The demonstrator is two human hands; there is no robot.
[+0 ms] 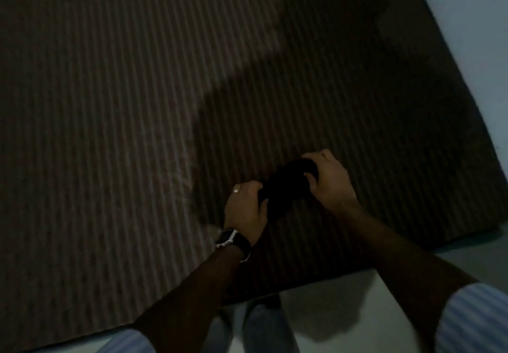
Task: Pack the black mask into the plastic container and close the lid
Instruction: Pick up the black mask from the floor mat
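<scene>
The left hand (pixel 245 204), with a ring (pixel 235 191) and a watch (pixel 233 240), curls its fingers tight on one end of the black mask (pixel 286 185). The mask stretches between both sets of fingers, just over the striped mat (pixel 110 105). The right hand (pixel 328 181) pinches the other end, probably to fold it small. No plastic container shows.

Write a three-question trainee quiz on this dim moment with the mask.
1. True or false: the plastic container is in view.
2. What grips the black mask? A) left hand only B) right hand only C) both hands
3. Which wrist wears the watch?

Key: 1 false; 2 C; 3 the left, above the striped mat.
</scene>
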